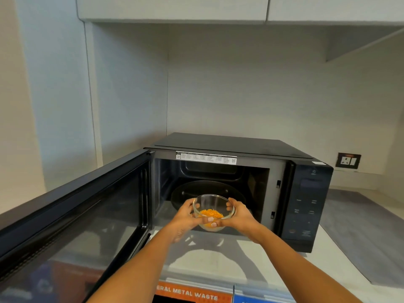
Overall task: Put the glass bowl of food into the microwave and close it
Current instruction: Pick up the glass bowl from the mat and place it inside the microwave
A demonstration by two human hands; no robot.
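1. The glass bowl is up in the air, right at the mouth of the microwave. It is not inside yet.
2. Both hands hold it. The left hand wraps the left side, and the right hand wraps the right side. The fingers curl under the bottom, so the hold looks snug.
3. There is orange food at the bottom of the bowl. It is a small pile, so I think it will not spill if the bowl stays flat.
4. The round plate inside the microwave is bare and waits just behind the bowl.
5. To do this step well, keep the bowl flat and push it forward slowly. Set it down in the middle of the round plate, not on its edge.
6. Put it down softly. Glass on glass can clink or chip.
7. Let go only when the bowl sits still by itself. Then slide the hands out low, so they do not bump the top of the opening.
8. The door is swung wide open to the left. It is not yet time to shut it. When the hands are out, the left hand is closest to push it closed.
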